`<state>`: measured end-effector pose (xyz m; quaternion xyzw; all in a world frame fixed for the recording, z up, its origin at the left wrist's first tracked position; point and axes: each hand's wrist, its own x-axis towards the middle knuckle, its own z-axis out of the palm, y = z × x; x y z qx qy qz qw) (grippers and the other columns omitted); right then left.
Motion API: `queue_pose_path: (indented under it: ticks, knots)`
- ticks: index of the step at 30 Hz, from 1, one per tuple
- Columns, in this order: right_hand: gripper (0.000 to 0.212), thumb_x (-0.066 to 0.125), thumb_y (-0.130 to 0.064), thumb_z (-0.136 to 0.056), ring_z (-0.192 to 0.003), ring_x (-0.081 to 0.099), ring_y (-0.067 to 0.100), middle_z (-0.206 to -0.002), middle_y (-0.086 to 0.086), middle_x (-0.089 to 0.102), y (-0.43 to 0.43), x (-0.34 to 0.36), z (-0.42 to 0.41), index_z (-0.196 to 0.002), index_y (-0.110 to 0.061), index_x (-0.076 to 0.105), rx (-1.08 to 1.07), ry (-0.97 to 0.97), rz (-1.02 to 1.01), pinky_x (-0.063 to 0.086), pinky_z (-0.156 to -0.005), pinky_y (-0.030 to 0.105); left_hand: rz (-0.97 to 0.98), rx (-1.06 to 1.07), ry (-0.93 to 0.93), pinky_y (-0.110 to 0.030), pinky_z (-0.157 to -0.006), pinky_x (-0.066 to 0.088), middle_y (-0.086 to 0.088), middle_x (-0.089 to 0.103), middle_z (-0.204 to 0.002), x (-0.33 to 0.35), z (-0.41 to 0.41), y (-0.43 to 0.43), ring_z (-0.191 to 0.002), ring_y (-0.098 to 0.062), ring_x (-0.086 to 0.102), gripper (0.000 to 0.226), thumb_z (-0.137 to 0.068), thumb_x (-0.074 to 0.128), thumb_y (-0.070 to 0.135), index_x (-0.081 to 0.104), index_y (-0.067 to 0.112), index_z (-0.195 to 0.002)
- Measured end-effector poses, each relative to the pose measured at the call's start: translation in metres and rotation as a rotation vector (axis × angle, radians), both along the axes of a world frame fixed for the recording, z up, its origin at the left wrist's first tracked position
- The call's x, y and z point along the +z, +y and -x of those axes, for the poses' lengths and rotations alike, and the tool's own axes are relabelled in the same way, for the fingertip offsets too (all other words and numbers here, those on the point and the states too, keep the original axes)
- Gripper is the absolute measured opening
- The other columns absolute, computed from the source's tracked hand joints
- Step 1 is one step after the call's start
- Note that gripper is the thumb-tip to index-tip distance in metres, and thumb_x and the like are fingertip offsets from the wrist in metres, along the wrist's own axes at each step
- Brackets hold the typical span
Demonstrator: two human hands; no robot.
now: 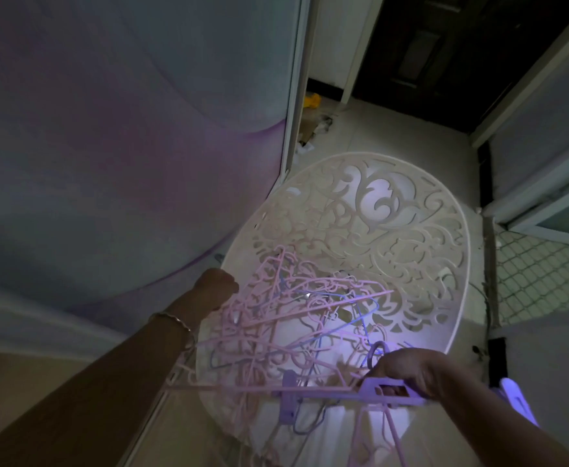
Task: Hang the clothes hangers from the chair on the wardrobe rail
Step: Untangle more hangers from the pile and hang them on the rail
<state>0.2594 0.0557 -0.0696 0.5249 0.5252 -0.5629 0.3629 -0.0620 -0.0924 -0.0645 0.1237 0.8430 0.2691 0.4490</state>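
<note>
A white chair (pixel 411 210) with a cut-out scroll pattern stands in the middle of the dim view. A tangled heap of pink hangers (pixel 276 318), mixed with a few blue wire hangers (pixel 367 308), lies on its seat. My left hand (pixel 215 286) is closed at the heap's left edge, its fingers among the pink hangers; what it grips is hidden. My right hand (pixel 417 372) is closed around a purple clip hanger (pixel 343 392) near the front of the chair. No wardrobe rail is in view.
A large blue and purple sliding panel (pixel 125 129) fills the left side, with a pale frame (pixel 293 96) at its edge. A dark door (pixel 444 52) lies ahead. Yellow and brown clutter (pixel 313 112) sits on the floor beyond the chair. Patterned tiles (pixel 542 274) show at right.
</note>
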Motion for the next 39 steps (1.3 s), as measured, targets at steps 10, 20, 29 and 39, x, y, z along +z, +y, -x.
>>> queue_pose_path:
  ticks: [10,20,29,39]
  knots:
    - [0.015,0.059,-0.01,-0.086,-0.041,0.053,0.013,-0.053,0.01,0.059,-0.024,0.104,0.002,-0.088,0.001,0.069,0.034,0.032,-0.178,0.039,-0.044,0.018,0.211,-0.325,-0.08,-0.018,-0.04,0.048,-0.009,0.07,-0.058,0.125,-0.018,-0.088,-0.039,-0.014,0.062,0.071,-0.073,0.061,0.07,0.064,0.002,-0.091]
    - [0.02,0.062,-0.01,-0.09,-0.04,0.048,0.012,-0.05,0.007,0.052,-0.092,0.213,0.035,-0.071,-0.005,0.058,-0.175,0.491,-0.319,0.036,-0.04,0.017,0.094,-0.14,-0.21,-0.015,-0.047,0.041,-0.002,0.066,-0.056,0.226,-0.05,-0.201,-0.043,-0.009,0.057,0.046,-0.087,0.06,0.05,0.071,0.007,-0.078]
    - [0.02,0.057,-0.015,-0.094,-0.054,0.046,0.014,-0.063,0.006,0.05,-0.21,0.292,0.091,-0.075,-0.01,0.064,-0.045,0.818,-0.173,0.039,-0.051,0.022,0.294,-0.064,-0.236,-0.029,-0.07,0.049,0.002,0.068,-0.067,0.318,-0.065,-0.36,-0.053,-0.007,0.065,0.025,-0.095,0.049,0.029,0.07,0.016,-0.089]
    - [0.025,0.045,-0.023,-0.1,-0.035,0.041,0.007,-0.046,0.0,0.046,-0.362,0.387,0.183,-0.085,-0.011,0.06,0.091,1.062,0.168,0.029,-0.034,0.017,0.176,0.452,0.068,-0.023,-0.048,0.053,-0.007,0.069,-0.07,0.394,-0.08,-0.534,-0.048,-0.017,0.063,0.015,-0.084,0.066,0.021,0.067,0.007,-0.082]
